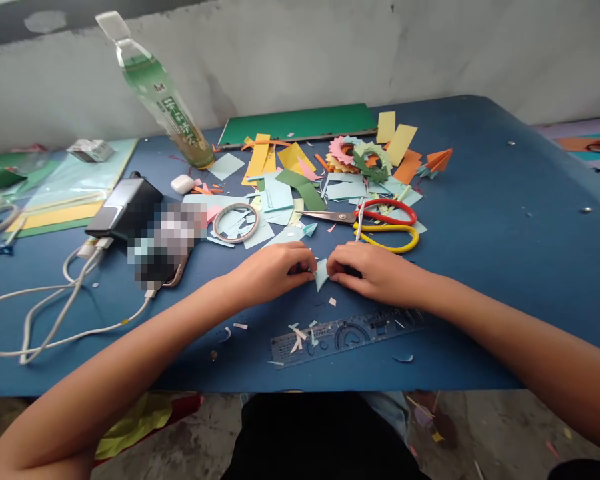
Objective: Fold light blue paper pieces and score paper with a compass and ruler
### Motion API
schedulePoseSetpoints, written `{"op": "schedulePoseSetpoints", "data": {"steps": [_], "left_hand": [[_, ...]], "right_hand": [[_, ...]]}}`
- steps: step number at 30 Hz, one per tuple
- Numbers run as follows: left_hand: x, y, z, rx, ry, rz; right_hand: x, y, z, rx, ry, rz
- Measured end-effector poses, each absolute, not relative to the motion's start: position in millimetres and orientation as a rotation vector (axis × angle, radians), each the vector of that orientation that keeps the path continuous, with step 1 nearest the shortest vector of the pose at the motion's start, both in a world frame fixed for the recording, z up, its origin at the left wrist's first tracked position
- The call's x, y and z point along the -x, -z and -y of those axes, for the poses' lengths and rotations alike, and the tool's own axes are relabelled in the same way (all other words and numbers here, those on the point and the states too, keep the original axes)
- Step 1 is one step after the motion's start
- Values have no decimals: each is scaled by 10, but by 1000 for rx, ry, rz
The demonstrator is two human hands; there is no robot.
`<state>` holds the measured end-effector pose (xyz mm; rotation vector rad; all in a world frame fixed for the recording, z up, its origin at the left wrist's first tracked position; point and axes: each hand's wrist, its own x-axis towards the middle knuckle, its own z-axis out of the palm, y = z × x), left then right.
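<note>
Between my two hands is a small folded piece of light blue paper (pixel 321 275), held just above the blue table. My left hand (pixel 280 270) pinches its left edge with thumb and forefinger. On the opposite edge, my right hand (pixel 370 272) grips it the same way. Just beyond my right hand lie scissors (pixel 350 217) with one red and one yellow handle. A clear plastic ruler (pixel 347 335) with paper snippets on it rests nearer to me. Past my left hand, a roll of tape (pixel 236 223) lies on light blue scraps.
Coloured paper pieces and folded paper rings (pixel 367 160) cover the back middle. A green-labelled bottle (pixel 163 100) leans at back left. White cables (pixel 63 300) run from a dark charger box (pixel 125 203) to a partly blurred phone. An orange folded piece (pixel 437 161) sits at right.
</note>
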<state>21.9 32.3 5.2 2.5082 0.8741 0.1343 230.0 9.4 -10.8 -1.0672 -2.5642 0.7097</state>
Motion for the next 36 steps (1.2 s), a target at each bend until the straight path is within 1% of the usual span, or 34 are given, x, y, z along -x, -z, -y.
{"op": "schedulePoseSetpoints", "data": {"steps": [4,9,11,15,18,22,28,31,36], "left_hand": [[-182,-83,-332,-2542,-79,-828],[-127,-65,-200,-2613,-65,-866],[-80,-31,-159,-2616,-122,-867],[-10,62,-126,-2528,-359,-843],[-12,120,-122,-2448,-512,-820],[-42,163,-115,-2434,-604,-738],[-71,199,-69,-2495,-549,-761],[-90,190,-27,-2484,-526,-831],[-146,152,32,-2354,-524,-1039]], "right_hand": [[-2343,117,-93,969,-701,2623],[-2341,181,-60,886,-687,2555],[-2340,197,-49,820,-677,2514],[-2335,218,-30,714,-623,2436],[-2320,227,-12,719,-591,2393],[-2302,233,8,718,-569,2415],[-2290,219,40,679,-500,2505],[-2261,207,67,717,-562,2460],[-2189,207,115,910,-719,2284]]}}
